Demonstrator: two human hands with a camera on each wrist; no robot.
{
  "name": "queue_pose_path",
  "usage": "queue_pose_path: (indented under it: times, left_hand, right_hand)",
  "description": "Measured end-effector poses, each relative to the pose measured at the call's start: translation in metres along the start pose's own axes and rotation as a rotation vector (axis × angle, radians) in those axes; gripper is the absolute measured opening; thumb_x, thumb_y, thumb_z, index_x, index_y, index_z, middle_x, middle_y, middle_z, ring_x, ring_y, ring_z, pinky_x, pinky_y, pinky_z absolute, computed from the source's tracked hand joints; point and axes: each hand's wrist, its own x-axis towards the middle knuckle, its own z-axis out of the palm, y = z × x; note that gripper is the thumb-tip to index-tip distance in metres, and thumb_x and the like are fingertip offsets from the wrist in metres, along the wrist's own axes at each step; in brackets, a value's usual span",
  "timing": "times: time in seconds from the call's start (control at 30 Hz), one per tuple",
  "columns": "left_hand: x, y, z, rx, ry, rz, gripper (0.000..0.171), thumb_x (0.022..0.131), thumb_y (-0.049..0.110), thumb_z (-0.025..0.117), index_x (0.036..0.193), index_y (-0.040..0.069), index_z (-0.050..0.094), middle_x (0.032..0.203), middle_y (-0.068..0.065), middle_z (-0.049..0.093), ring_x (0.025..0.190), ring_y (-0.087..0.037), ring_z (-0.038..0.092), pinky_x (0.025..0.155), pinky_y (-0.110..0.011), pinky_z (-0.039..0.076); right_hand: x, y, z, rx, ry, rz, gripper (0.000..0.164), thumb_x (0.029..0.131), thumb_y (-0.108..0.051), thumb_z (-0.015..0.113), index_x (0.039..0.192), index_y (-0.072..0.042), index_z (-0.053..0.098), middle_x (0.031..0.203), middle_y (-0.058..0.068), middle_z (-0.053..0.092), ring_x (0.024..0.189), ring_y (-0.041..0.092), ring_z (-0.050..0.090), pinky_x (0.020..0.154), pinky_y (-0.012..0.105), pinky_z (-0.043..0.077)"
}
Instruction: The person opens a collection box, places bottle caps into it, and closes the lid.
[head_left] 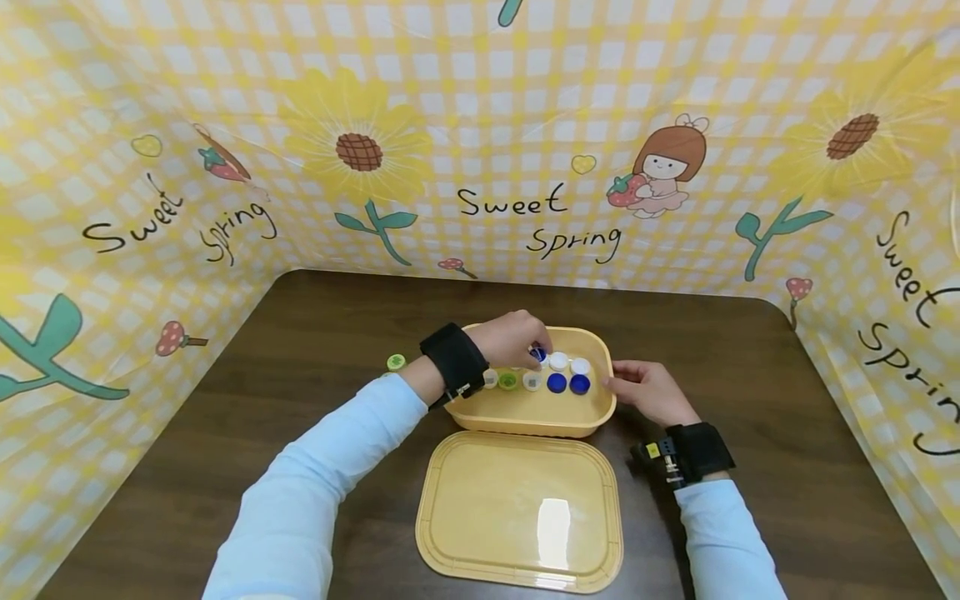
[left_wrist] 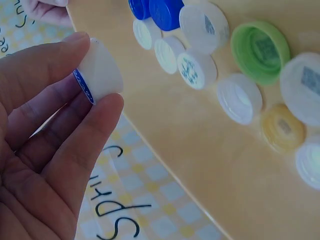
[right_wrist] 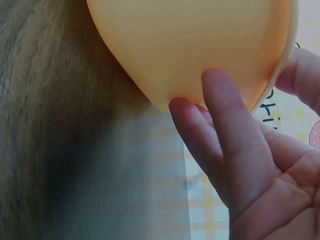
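A bottle cap (left_wrist: 102, 75), white at the side with a blue lettered face, is pinched between the thumb and fingers of my left hand (head_left: 513, 337). That hand is over a yellow plastic box (head_left: 540, 417). Inside the box lie rows of caps: white caps (head_left: 580, 367), blue caps (head_left: 557, 382), a green cap (left_wrist: 260, 51) and a yellowish cap (left_wrist: 283, 127). My right hand (head_left: 656, 392) holds the box's right end, its fingers against the outer wall and the thumb at the rim. The left forearm hides part of the box's left end.
A flat yellow lid or tray (head_left: 517, 508) lies on the dark wooden table (head_left: 345, 308), just in front of the box. Left of the box, a green cap (head_left: 395, 362) sits on the table beside the left wrist. A checked yellow cloth (head_left: 480, 150) surrounds the table's back and sides.
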Motion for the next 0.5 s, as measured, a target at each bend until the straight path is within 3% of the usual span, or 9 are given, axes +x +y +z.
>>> queue_pose_path:
  times: [0.5]
  left_hand:
    - [0.022,0.013,0.017,0.046,-0.087,0.071,0.027,0.084,0.012,0.077,0.109,0.002,0.073,0.102,-0.003,0.070,0.088,-0.011,0.059,0.080,-0.021,0.046]
  right_hand:
    - [0.002,0.003,0.000,-0.006,-0.002,-0.004,0.044,0.095,-0.014,0.062,0.128,0.013,0.053,0.114,0.026,0.063,0.094,0.025,0.066,0.078,0.034,0.055]
